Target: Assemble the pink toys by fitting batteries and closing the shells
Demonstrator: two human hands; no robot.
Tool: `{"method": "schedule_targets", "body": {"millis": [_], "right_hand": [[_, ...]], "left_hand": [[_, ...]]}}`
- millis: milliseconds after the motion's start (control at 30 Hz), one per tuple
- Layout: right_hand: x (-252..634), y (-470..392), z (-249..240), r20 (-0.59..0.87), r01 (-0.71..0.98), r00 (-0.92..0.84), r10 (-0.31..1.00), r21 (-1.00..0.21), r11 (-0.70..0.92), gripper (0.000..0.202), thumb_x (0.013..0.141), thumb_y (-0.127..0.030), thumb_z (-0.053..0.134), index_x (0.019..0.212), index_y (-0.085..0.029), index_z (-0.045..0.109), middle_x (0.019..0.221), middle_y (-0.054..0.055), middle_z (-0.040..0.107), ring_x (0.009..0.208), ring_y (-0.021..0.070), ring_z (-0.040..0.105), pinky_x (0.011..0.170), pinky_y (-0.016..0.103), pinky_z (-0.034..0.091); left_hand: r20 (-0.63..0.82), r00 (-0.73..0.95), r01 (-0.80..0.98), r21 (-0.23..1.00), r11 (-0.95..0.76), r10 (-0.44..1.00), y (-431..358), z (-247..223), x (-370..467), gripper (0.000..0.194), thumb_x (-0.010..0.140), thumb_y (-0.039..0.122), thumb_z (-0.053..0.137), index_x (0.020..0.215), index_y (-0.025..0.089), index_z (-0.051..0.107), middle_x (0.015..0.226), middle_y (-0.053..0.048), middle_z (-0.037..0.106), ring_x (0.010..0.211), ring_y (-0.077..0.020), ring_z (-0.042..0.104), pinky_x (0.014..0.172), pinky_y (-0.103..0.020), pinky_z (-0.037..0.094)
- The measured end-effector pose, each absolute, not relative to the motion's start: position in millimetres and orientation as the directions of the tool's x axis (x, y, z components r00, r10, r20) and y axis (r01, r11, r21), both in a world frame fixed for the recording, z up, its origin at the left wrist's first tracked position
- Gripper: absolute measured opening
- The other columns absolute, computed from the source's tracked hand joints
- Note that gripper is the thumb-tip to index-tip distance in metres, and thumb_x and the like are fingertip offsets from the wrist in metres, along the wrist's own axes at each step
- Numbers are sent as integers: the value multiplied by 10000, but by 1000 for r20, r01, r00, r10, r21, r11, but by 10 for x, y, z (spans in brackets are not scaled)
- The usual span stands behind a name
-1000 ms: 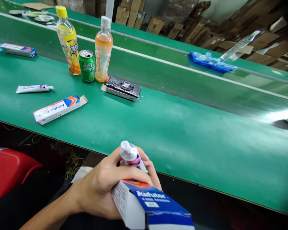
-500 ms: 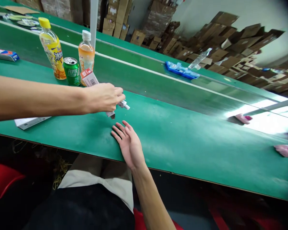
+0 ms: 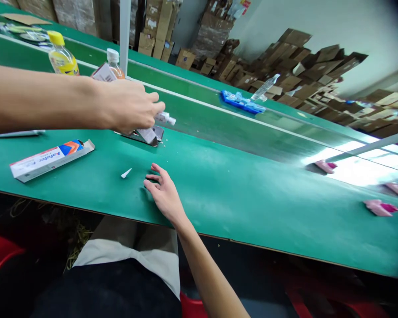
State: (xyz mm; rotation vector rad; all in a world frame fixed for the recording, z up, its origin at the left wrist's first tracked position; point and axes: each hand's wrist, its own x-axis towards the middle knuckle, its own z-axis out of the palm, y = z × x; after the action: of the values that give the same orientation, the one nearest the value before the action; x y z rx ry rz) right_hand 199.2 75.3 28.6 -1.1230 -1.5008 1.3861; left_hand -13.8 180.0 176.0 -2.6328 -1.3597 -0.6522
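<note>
My left hand (image 3: 132, 106) reaches across from the left, fingers wrapped around a small printed carton (image 3: 147, 135) and a white tube (image 3: 166, 118). The tube's narrow capped end points right, past my fingertips. Beneath the carton is a dark-edged flat piece (image 3: 158, 132), partly hidden. My right hand (image 3: 166, 194) hovers low over the green table, fingers apart and slightly bent, holding nothing. Just left of it lies a small white cone-shaped nozzle (image 3: 126, 173). A white Kafuter box (image 3: 53, 161) with an opened end flap rests under my left forearm.
Behind my left arm stand a yellow-capped bottle (image 3: 63, 59) and a white-capped bottle (image 3: 113, 62), partly covered. A blue tray (image 3: 240, 102) sits on the belt beyond. Pink objects (image 3: 381, 207) lie far right. An upright post (image 3: 124, 39) rises behind the bottles.
My left hand has moved up and away with the carton and tube, uncovering the Kafuter box. The white nozzle now shows on the table. My right hand has turned more palm-down.
</note>
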Motion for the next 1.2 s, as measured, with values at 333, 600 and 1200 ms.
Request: {"method": "schedule_targets", "body": {"millis": [333, 600, 1200], "right_hand": [[1603, 974, 348, 235, 359, -636, 735, -753, 551, 241, 928, -255, 626, 1135, -270, 749, 1217, 96, 633, 1038, 253, 619, 963, 422, 513], [1371, 1136, 722, 327, 163, -640, 695, -826, 539, 135, 946, -354, 665, 960, -235, 726, 854, 26, 735, 736, 180, 646, 629, 281, 478], [1248, 745, 1309, 326, -439, -502, 801, -894, 88, 255, 901, -442, 777, 970, -227, 658, 925, 87, 802, 928, 229, 760, 609, 262, 607]], "left_hand": [[395, 138, 719, 590, -366, 908, 556, 1685, -649, 396, 913, 445, 665, 932, 51, 693, 900, -19, 621, 758, -88, 505, 790, -265, 492], [387, -330, 338, 900, -275, 861, 225, 1025, -803, 305, 696, 413, 842, 757, 151, 698, 1021, -91, 641, 825, -187, 629, 719, -277, 539], [-1, -176, -60, 998, -9, 984, 279, 790, -575, 479, 746, 579, 804, 926, 168, 637, 720, 3, 632, 531, -136, 569, 526, -261, 476]]}}
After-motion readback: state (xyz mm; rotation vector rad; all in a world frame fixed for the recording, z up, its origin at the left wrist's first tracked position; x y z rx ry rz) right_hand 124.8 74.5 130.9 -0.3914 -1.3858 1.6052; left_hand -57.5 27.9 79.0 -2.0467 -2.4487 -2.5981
